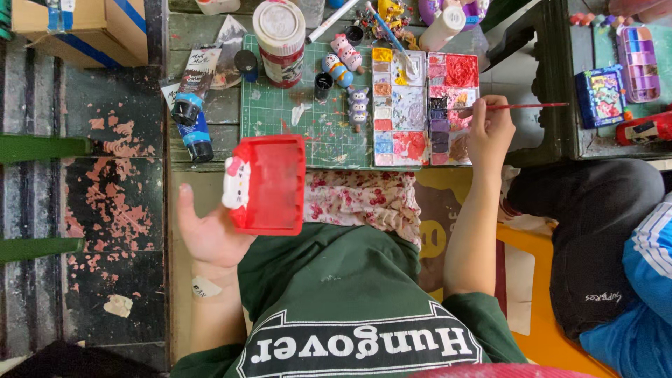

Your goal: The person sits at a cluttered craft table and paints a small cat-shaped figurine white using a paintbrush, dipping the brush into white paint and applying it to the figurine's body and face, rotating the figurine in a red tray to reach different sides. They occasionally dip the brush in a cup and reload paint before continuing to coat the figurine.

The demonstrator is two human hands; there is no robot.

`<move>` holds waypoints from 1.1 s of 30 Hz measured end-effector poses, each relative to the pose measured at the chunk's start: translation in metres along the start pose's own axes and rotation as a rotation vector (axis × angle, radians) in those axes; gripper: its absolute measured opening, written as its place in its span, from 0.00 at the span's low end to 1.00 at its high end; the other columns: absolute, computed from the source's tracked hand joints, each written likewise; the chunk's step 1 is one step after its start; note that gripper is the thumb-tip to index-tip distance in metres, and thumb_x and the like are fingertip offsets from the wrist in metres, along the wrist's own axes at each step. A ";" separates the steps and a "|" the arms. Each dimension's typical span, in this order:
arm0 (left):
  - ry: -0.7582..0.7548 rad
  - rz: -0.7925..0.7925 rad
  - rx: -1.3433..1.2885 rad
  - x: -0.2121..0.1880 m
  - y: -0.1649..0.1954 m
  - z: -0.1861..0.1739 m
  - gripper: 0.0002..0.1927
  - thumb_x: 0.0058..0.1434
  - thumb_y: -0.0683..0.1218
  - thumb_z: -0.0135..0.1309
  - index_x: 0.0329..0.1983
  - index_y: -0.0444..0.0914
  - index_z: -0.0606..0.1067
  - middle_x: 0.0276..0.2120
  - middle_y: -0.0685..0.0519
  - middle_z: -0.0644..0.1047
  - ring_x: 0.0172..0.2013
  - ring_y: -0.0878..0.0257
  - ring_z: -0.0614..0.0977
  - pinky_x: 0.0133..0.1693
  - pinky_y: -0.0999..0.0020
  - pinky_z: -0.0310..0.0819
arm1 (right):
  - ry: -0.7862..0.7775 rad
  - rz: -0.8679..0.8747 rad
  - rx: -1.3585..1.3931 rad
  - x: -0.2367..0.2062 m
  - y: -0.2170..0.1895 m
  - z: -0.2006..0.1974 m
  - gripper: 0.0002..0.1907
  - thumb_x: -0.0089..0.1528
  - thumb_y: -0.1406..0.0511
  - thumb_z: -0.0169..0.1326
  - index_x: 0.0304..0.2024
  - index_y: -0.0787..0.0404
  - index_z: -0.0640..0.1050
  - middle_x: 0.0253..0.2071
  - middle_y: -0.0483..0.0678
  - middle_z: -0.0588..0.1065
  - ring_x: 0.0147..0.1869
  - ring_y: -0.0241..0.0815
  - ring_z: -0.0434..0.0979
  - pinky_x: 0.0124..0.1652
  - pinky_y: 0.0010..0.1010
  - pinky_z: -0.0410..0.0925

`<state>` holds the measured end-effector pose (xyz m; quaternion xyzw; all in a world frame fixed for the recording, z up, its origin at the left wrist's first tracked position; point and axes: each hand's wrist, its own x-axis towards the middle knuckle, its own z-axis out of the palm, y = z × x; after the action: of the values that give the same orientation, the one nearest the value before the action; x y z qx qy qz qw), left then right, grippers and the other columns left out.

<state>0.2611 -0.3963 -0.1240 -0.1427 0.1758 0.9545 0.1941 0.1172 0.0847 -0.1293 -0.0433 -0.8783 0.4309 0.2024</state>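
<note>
Our left hand fingers clamp the red tray; right hand pinches the brush; tilting risks dropping the figurine.

A worn dark green wooden table carries a green cutting mat. On the mat lie a paint palette, a round tub with a white lid, a small black cap and three little painted figures. Left of the mat, two paint tubes lie directly on the wood. A cardboard box sits at the far left corner.
</note>
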 end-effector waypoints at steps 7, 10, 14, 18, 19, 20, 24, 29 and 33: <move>0.011 -0.009 -0.010 -0.004 0.002 -0.009 0.61 0.56 0.80 0.42 0.81 0.36 0.51 0.76 0.47 0.59 0.71 0.51 0.62 0.67 0.53 0.55 | 0.022 -0.013 -0.043 -0.004 -0.010 -0.005 0.08 0.77 0.66 0.49 0.45 0.66 0.73 0.34 0.46 0.80 0.33 0.28 0.72 0.33 0.23 0.64; 0.018 -0.019 -0.002 -0.002 -0.001 -0.010 0.61 0.56 0.80 0.42 0.80 0.36 0.51 0.75 0.47 0.59 0.71 0.51 0.63 0.67 0.52 0.56 | -0.032 -0.010 -0.090 -0.011 -0.007 -0.006 0.08 0.76 0.66 0.49 0.45 0.66 0.73 0.31 0.45 0.77 0.29 0.28 0.70 0.31 0.23 0.64; 0.013 -0.026 -0.017 -0.001 -0.002 -0.007 0.61 0.56 0.80 0.41 0.80 0.35 0.52 0.75 0.46 0.59 0.71 0.51 0.63 0.67 0.52 0.55 | 0.000 -0.019 -0.016 -0.016 -0.006 -0.007 0.08 0.78 0.66 0.48 0.47 0.66 0.73 0.33 0.46 0.76 0.32 0.27 0.68 0.33 0.22 0.63; 0.014 -0.044 0.004 -0.002 -0.001 -0.002 0.61 0.55 0.80 0.40 0.79 0.36 0.51 0.75 0.47 0.59 0.71 0.51 0.62 0.68 0.50 0.54 | -0.034 -0.061 -0.002 -0.017 -0.011 -0.004 0.06 0.77 0.67 0.48 0.48 0.66 0.71 0.36 0.47 0.78 0.32 0.26 0.70 0.32 0.22 0.63; 0.016 -0.037 0.012 -0.001 -0.001 0.000 0.61 0.55 0.80 0.40 0.79 0.36 0.51 0.75 0.47 0.59 0.71 0.51 0.62 0.68 0.51 0.54 | -0.048 -0.094 0.022 -0.016 -0.013 -0.003 0.06 0.77 0.67 0.48 0.48 0.66 0.70 0.38 0.46 0.79 0.33 0.26 0.72 0.33 0.21 0.64; 0.018 -0.030 0.020 0.000 -0.001 0.001 0.61 0.55 0.80 0.40 0.79 0.36 0.51 0.75 0.47 0.59 0.72 0.51 0.62 0.69 0.51 0.54 | -0.034 -0.064 0.036 -0.014 -0.014 -0.002 0.06 0.77 0.67 0.48 0.48 0.66 0.70 0.38 0.46 0.79 0.32 0.25 0.70 0.31 0.21 0.63; 0.028 -0.035 0.019 -0.001 0.000 0.002 0.61 0.54 0.80 0.40 0.79 0.36 0.51 0.75 0.47 0.59 0.71 0.51 0.63 0.68 0.50 0.54 | -0.008 0.047 0.075 -0.007 -0.014 0.003 0.05 0.75 0.68 0.49 0.47 0.65 0.69 0.38 0.47 0.81 0.30 0.26 0.68 0.29 0.22 0.60; 0.030 -0.033 -0.013 -0.001 -0.002 -0.003 0.60 0.56 0.80 0.41 0.80 0.35 0.52 0.75 0.47 0.60 0.71 0.52 0.63 0.68 0.52 0.55 | -0.041 -0.106 -0.115 -0.001 -0.011 0.008 0.05 0.75 0.68 0.51 0.48 0.65 0.71 0.37 0.50 0.80 0.36 0.35 0.78 0.36 0.26 0.68; 0.044 -0.039 -0.052 0.000 -0.004 -0.006 0.59 0.57 0.80 0.40 0.79 0.37 0.53 0.74 0.48 0.60 0.70 0.52 0.64 0.67 0.52 0.56 | -0.054 -0.102 -0.176 0.001 -0.015 0.005 0.05 0.75 0.67 0.51 0.48 0.65 0.71 0.36 0.51 0.81 0.36 0.38 0.80 0.38 0.28 0.70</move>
<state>0.2639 -0.3955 -0.1301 -0.1723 0.1522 0.9514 0.2047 0.1152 0.0720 -0.1206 -0.0046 -0.9190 0.3423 0.1956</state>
